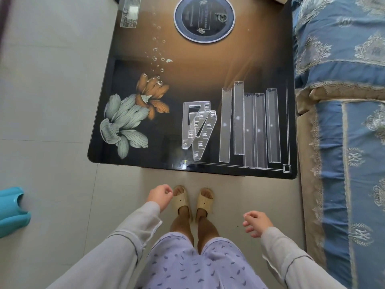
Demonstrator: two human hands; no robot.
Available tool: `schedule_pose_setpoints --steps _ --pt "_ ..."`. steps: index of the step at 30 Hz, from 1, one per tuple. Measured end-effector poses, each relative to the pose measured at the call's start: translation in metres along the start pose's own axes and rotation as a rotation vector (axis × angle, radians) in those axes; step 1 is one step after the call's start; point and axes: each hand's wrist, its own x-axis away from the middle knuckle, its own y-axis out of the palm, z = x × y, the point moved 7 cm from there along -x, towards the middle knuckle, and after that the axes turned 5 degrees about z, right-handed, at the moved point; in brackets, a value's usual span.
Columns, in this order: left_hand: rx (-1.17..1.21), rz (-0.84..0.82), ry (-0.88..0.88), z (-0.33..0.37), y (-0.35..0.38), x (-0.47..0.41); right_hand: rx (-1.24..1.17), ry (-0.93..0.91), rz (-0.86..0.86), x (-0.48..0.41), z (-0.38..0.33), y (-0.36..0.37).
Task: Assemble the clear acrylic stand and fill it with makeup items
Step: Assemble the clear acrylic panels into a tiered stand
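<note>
Clear acrylic parts lie flat on the glossy dark table (129,161). Two slotted side panels (196,128) overlap near the front edge. To their right, several long narrow acrylic trays (250,126) lie side by side. My left hand (160,196) hangs in front of the table over the floor, fingers loosely curled, holding nothing. My right hand (257,223) is lower and to the right, fingers apart and empty. Both hands are apart from the parts. No makeup items are in view.
A round induction plate (205,17) and a control panel (130,12) are set into the table's far side. A blue patterned sofa (343,101) borders the table's right edge. A teal plastic object (11,209) sits on the tiled floor at left.
</note>
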Motion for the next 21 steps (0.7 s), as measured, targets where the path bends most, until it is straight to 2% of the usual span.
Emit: schedule_pose_setpoints --steps 6,11,14,21 --pt "-0.058 0.274 0.202 0.083 -0.033 -0.043 0.047 -0.025 -0.012 -0.015 -0.027 0.016" --pt "-0.216 0.499 0.403 0.148 -0.050 -0.073 0.064 -0.047 -0.036 -0.021 -0.036 0.033" --pt "-0.267 0.542 0.464 0.172 -0.047 -0.085 0.050 -0.053 -0.048 -0.022 -0.033 0.040" --pt "-0.353 0.564 0.434 0.185 -0.035 -0.097 0.042 -0.022 -0.038 -0.023 -0.016 0.039"
